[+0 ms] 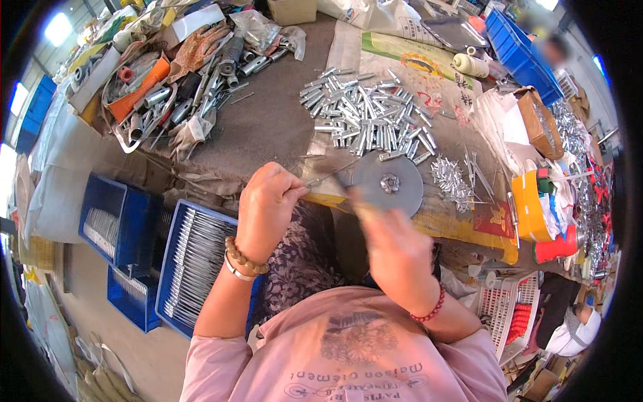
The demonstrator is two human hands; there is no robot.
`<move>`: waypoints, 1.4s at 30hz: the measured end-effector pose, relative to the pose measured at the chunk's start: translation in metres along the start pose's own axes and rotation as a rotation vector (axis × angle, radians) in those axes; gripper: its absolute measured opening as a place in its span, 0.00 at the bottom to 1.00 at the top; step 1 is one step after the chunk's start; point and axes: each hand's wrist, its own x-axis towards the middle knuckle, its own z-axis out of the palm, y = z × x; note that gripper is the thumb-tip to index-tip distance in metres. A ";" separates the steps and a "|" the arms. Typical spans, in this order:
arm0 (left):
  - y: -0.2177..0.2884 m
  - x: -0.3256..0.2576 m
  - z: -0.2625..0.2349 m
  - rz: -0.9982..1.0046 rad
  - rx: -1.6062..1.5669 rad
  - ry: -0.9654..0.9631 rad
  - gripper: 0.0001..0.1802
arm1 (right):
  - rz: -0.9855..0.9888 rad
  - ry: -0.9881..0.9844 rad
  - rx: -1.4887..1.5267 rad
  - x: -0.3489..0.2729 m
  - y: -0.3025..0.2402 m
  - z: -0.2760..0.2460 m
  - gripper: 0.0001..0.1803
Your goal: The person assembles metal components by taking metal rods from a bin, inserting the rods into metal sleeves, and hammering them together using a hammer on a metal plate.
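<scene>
A thin metal pin [320, 179] is pinched in the closed left hand [268, 204], just left of the round metal disc [388, 183] on the table [268, 120]. The right hand [392, 251], blurred below the disc, looks closed, though what is held cannot be told. Beyond the disc a big heap of metal sleeves [365, 120] waits untouched; left of it, blue trays [194, 258] are seen well filled.

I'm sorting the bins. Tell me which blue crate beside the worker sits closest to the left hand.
The blue crate full of thin metal rods, directly under the left hand; the other two blue crates lie farther left.
</scene>
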 end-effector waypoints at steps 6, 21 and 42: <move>-0.002 0.000 -0.004 0.041 0.023 0.013 0.05 | 0.043 -0.011 -0.014 0.013 -0.011 -0.015 0.32; -0.002 0.000 -0.004 -0.008 -0.051 -0.015 0.07 | 0.068 0.166 0.059 0.025 -0.015 -0.026 0.30; 0.000 -0.003 0.002 0.150 0.074 0.035 0.05 | -0.006 0.194 0.020 0.014 -0.010 -0.011 0.33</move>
